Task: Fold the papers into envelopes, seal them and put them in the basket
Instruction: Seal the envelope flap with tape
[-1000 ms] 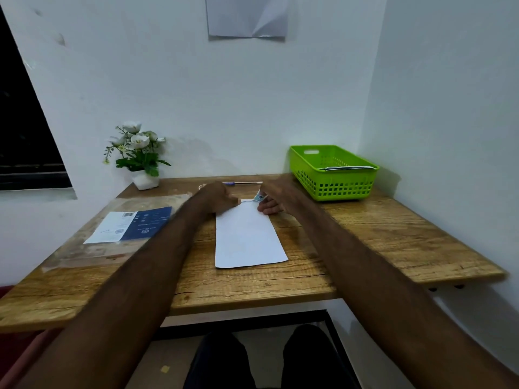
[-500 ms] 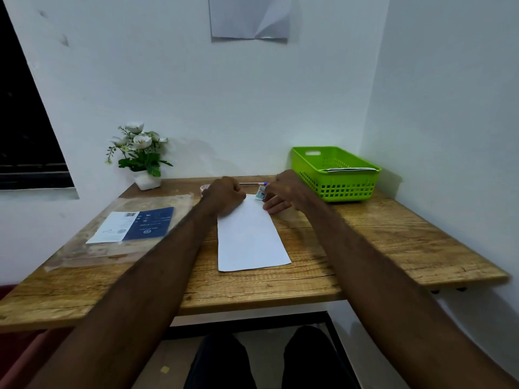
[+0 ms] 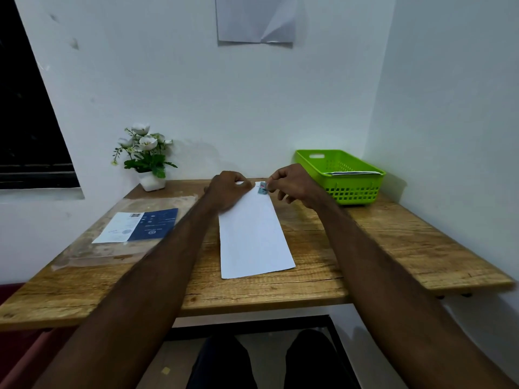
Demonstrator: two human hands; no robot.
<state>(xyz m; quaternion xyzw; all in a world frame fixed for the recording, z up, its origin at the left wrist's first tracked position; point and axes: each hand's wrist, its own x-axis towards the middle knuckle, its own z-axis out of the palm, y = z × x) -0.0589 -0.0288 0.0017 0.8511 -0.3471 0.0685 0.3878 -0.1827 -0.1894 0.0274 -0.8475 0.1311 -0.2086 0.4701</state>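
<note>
One folded white paper [image 3: 254, 237] is lying lengthwise on the wooden table [image 3: 393, 242], its near end pointing toward the person and its far end reaching under the two hands. One green basket [image 3: 341, 175] is sitting at the table's far right corner against the wall, with one flat white item already lying across its top. One small potted plant [image 3: 146, 158] is standing at the far left, and one clear plastic sleeve [image 3: 123, 234] holding a blue and white card is lying flat on the left side. One creased sheet [image 3: 255, 19] is hanging on the wall above. Both arms are stretching straight forward over the table. The left hand [image 3: 229, 189] is curling into a loose fist, knuckles up, pressing down on the paper's far left corner. The right hand [image 3: 292, 183] is hovering just above the far right corner, thumb and forefinger pinching narrowly on one small bluish sticker [image 3: 262, 188] that is touching the paper's top edge, the other fingers bending loosely apart.
</note>
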